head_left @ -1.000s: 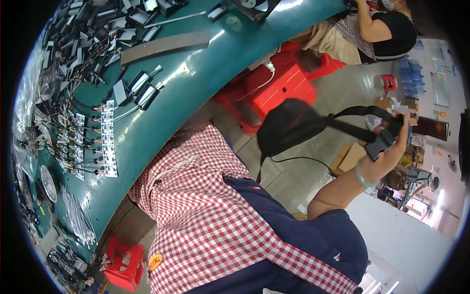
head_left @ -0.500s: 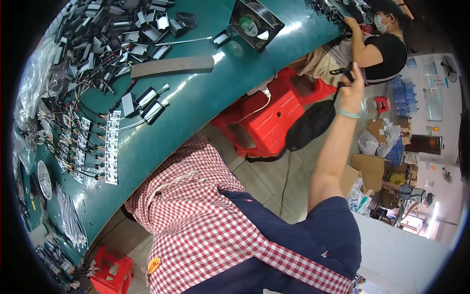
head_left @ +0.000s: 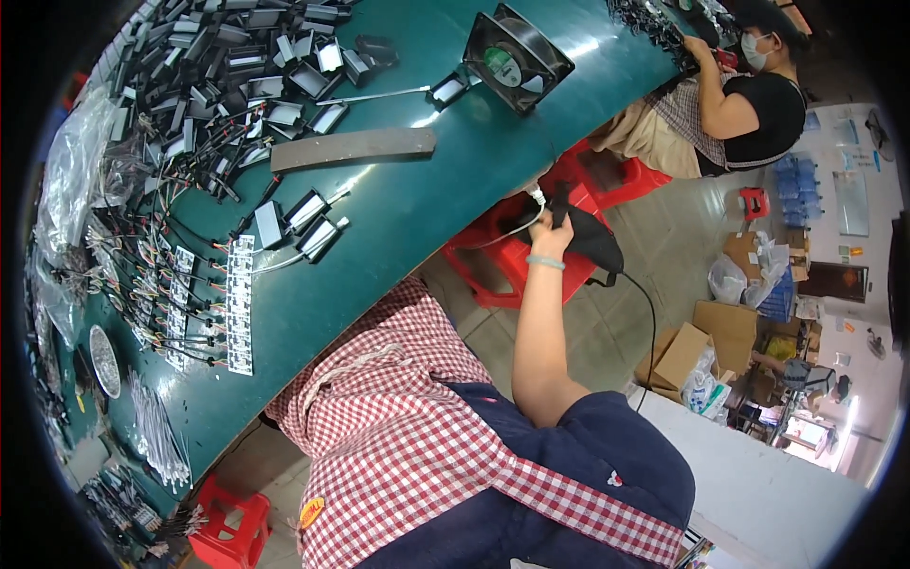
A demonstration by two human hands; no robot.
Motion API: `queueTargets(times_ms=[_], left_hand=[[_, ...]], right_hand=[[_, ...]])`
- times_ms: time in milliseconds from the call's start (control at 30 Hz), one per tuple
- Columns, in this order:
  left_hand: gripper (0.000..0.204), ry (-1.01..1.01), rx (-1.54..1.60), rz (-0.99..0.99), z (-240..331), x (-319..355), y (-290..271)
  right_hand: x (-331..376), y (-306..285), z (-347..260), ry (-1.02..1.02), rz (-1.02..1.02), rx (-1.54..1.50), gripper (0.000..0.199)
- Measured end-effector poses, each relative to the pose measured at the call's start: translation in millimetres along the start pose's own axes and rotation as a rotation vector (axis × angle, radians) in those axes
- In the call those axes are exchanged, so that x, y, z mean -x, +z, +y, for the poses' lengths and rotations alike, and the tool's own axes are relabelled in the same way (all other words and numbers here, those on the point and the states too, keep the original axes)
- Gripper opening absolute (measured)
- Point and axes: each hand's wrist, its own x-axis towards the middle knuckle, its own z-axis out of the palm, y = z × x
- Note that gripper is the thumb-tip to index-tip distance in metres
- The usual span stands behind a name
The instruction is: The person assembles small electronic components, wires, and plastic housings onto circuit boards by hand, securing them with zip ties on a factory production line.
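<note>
My right hand (head_left: 552, 234) is closed around part of a black soft pouch (head_left: 597, 242), which hangs at the table's edge over a red plastic stool (head_left: 507, 275). A thin black cord (head_left: 652, 322) runs from the pouch down to the right. Close to the hand, a white plug on a pale cable (head_left: 537, 196) hangs by the table edge. My left hand is out of view.
On the green table (head_left: 398, 218) lie a heap of black casings (head_left: 237, 57), a grey bar (head_left: 351, 149), a square fan (head_left: 517, 62), circuit strips (head_left: 240, 303) and white cable ties (head_left: 156, 431). A co-worker (head_left: 735, 104) sits at the far right. Cardboard boxes (head_left: 725, 327) stand on the floor.
My right hand has come down and to the left with the pouch, from out over the floor to the table edge above the stool. The whole view has shifted slightly.
</note>
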Motion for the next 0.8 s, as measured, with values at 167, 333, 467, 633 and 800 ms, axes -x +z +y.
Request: queueTargets(times_ms=[167,333,467,633,800], left_hand=[[0.029,-0.009,-0.091,-0.097,4.8,-0.6,-12.8],[0.029,-0.009,-0.182,-0.122,14.1,1.6,-24.1],[0.030,-0.035,-0.240,-0.040,15.9,32.0,-32.7],[0.030,-0.075,-0.247,0.083,17.8,65.0,-8.8],[0.031,-0.136,-0.240,0.176,23.0,96.0,20.9]], right_hand=[[31.8,-37.8,8.8,-0.064,-0.027,0.340,0.027],[26.9,-65.5,4.7,0.024,0.208,0.499,0.018],[8.5,-32.6,12.9,0.065,0.014,0.594,0.005],[20.1,-37.0,17.2,-0.632,0.121,0.945,0.017],[152.8,78.2,25.6,-1.759,-0.289,1.063,0.015]])
